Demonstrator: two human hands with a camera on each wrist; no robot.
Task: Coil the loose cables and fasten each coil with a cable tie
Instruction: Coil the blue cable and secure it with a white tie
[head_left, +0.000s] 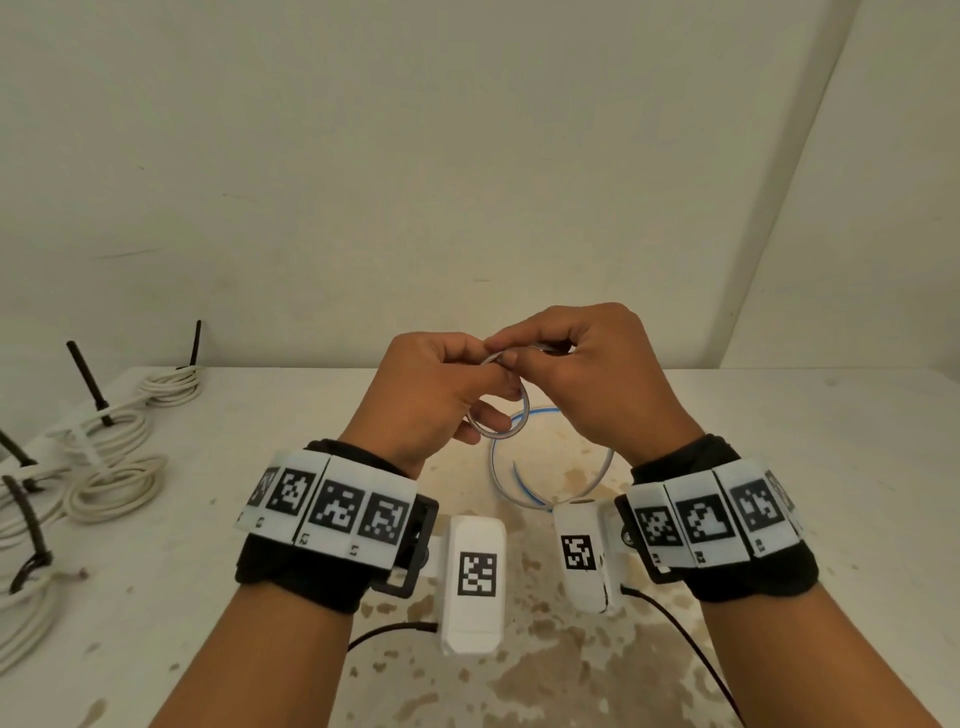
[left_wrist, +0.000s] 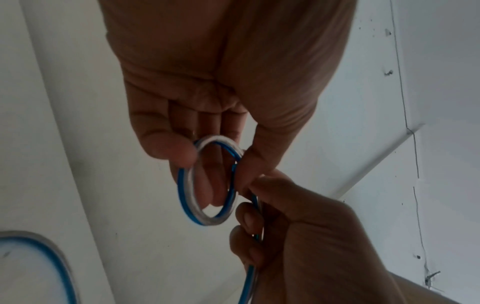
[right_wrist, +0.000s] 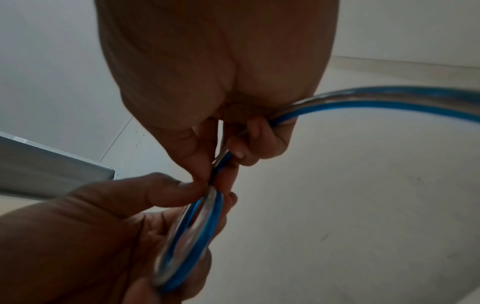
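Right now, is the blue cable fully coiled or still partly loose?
Partly loose. The left hand holds a small coil, while the rest of the cable trails past the right hand.

Two hands (head_left: 441, 395) (head_left: 597, 384), one blue-and-clear cable (head_left: 550, 457), four tied white coils (head_left: 119, 483) at left, two wrist cameras (head_left: 475, 582).

A flat cable (left_wrist: 185, 191) of glossy clear plastic with a shiny blue stripe catches the light, its surface smooth. The matt white table (head_left: 779, 467) is stained with rough brown blotches, and on it lie smooth cream plastic-sheathed coils (head_left: 117, 483) bound by ridged black plastic ties (head_left: 31, 525). Black cloth wristbands (head_left: 311, 577) carry matt white plastic blocks.
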